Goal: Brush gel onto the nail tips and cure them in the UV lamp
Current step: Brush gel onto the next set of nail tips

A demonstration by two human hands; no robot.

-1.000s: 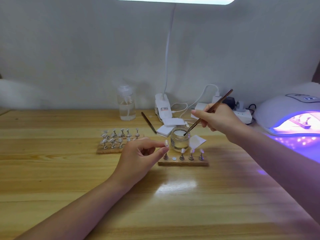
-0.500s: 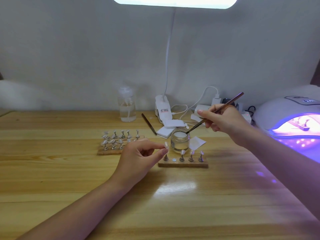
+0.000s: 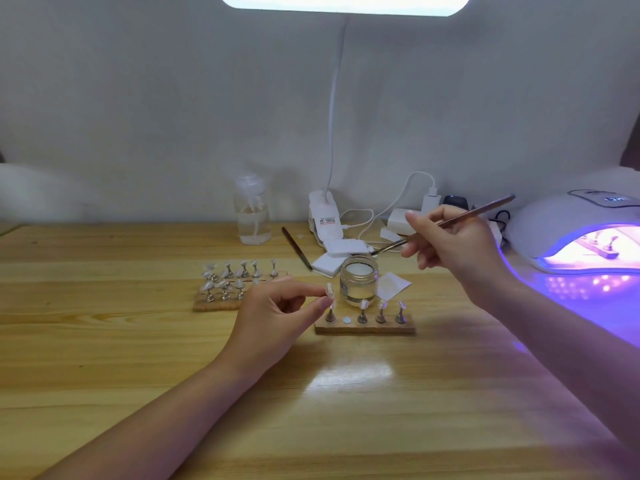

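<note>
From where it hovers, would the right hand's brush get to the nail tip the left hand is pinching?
Probably yes. The right hand holds the brush above the glass jar, and the nail tip pinched by the left hand sits just beside it, with nothing between.

A wooden worktop (image 3: 104,341) with pale plank grain carries everything; a bright reflection lies on it near the middle; behind it stands a plain white wall (image 3: 173,98); a clear pump bottle (image 3: 252,216), partly filled with clear liquid, stands upright near the back edge; just to its right a white clip-on lamp base (image 3: 325,220) sits, its thin white neck (image 3: 334,109) rising to a glowing lamp head (image 3: 346,3) at the top edge; white cables (image 3: 391,209) loop beside it to a white plug (image 3: 431,199) and a power strip (image 3: 398,220); a small folded white paper (image 3: 393,285) lies flat, farther forward on the worktop.
</note>
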